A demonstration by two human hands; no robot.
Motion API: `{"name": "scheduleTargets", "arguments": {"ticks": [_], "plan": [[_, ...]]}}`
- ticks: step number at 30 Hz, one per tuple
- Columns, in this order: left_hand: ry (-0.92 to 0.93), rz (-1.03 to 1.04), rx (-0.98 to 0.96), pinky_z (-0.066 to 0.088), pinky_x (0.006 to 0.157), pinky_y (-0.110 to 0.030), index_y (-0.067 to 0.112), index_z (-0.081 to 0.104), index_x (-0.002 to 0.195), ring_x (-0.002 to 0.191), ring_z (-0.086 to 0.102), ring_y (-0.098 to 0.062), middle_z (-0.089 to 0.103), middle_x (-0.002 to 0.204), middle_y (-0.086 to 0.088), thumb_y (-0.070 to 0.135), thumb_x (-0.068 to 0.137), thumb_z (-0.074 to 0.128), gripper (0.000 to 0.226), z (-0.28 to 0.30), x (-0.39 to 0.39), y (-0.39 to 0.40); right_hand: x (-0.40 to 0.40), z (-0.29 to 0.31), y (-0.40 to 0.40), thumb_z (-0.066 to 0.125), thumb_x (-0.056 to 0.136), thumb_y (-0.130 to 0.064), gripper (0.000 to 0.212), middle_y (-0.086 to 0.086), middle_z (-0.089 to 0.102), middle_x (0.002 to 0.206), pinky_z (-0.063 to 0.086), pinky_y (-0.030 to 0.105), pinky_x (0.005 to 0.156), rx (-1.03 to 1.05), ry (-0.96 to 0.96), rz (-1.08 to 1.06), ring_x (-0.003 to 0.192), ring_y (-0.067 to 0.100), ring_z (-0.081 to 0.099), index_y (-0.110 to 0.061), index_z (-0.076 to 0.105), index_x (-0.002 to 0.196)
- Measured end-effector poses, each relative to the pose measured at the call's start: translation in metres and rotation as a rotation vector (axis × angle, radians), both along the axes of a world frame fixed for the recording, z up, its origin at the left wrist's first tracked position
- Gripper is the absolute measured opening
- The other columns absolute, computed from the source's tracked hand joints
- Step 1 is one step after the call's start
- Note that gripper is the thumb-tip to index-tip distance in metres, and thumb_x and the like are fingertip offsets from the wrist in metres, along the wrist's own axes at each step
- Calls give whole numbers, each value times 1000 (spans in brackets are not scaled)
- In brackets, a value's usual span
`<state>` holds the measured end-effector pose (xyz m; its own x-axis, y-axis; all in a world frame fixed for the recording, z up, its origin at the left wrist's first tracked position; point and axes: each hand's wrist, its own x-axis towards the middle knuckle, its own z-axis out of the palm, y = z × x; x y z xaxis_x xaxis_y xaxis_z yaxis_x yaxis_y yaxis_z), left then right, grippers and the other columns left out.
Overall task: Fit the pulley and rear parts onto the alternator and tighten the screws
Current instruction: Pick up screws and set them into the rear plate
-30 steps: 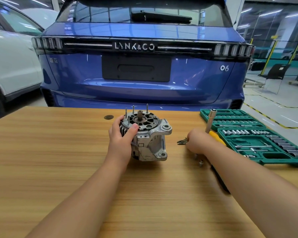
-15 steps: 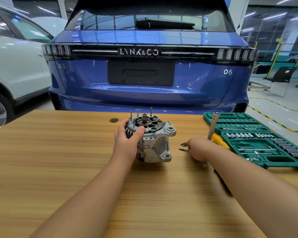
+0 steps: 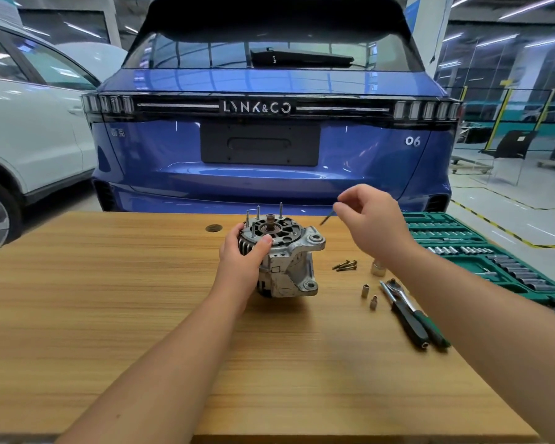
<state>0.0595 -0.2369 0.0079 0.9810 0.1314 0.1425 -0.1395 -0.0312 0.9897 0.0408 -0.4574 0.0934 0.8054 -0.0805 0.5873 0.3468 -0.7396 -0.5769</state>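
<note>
A silver alternator stands on the wooden table with its shaft end up and long screws sticking out of its top. My left hand grips its left side, thumb on the upper rim. My right hand is raised to the right of the alternator and pinches a long thin screw that points down-left toward the housing. More long screws lie in a small pile on the table just right of the alternator.
Loose sockets and two ratchet handles lie right of the alternator. An open green socket case sits at the table's right edge. A dark round disc lies at the far edge. A blue car stands behind the table.
My right hand has risen from the pile of screws on the table, taking one long screw up toward the alternator's top. My left hand keeps its grip on the alternator.
</note>
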Motion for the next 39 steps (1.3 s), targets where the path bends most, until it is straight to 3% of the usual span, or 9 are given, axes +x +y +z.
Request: {"name": "scheduleTargets", "arguments": {"ticks": [4,6,9,15,20,25,28,36,39], "plan": [[-4,-3,-6,51,100,-53,42,32,147,126,52,-28,39,149,1,49,92,66,65,-1,-2,-1,-13,7,33,65,97,-27,9,-20,64,81,42,11,62,-82,-20,131,75,-2,59,-23,72,102],[-13,1,6,51,100,-53,41,32,149,128,50,-27,37,150,2,49,93,65,66,-1,-2,-1,-14,0,48,63,98,-24,12,-16,67,87,44,10,66,-204,4,186,79,-1,61,-20,72,105],[-18,15,40,52,98,-46,41,30,150,128,47,-23,34,152,5,50,93,64,67,-1,-2,0,-11,-9,59,61,100,-22,17,-6,70,98,49,18,75,-329,31,214,86,8,61,-16,72,112],[-32,34,40,50,86,-35,42,31,149,125,44,-18,32,151,6,50,93,64,65,-3,0,-2,-4,-13,55,62,99,-22,15,-16,62,86,47,15,70,-253,26,208,80,-2,58,-17,72,109],[-58,65,72,43,75,-24,41,31,150,121,41,-13,32,151,7,52,92,63,67,-7,3,-2,-3,-19,57,62,99,-22,14,-11,66,87,56,31,75,-268,-29,209,83,10,64,-17,72,107],[-52,55,66,39,65,-18,42,31,150,118,41,-12,32,151,6,52,93,63,66,-6,3,-3,-4,-21,59,61,99,-23,15,-7,71,93,57,35,76,-260,-63,200,84,11,64,-17,72,107],[-57,57,63,40,69,-20,43,30,150,120,42,-13,33,151,7,53,92,63,67,-7,2,-3,-6,-20,57,62,99,-22,15,-6,72,91,57,36,75,-244,-60,215,83,12,65,-16,73,107],[-44,56,67,49,99,-44,44,30,149,131,43,-21,32,153,4,55,91,64,69,-8,2,-2,-10,-20,53,60,100,-20,17,-3,73,96,56,32,77,-285,-87,238,87,13,65,-13,73,109],[-44,55,72,49,100,-45,45,29,149,132,42,-21,32,154,5,56,90,64,69,-9,1,-2,-10,-20,52,61,100,-19,17,-2,74,97,56,31,77,-289,-100,247,88,13,66,-13,73,109]]}}
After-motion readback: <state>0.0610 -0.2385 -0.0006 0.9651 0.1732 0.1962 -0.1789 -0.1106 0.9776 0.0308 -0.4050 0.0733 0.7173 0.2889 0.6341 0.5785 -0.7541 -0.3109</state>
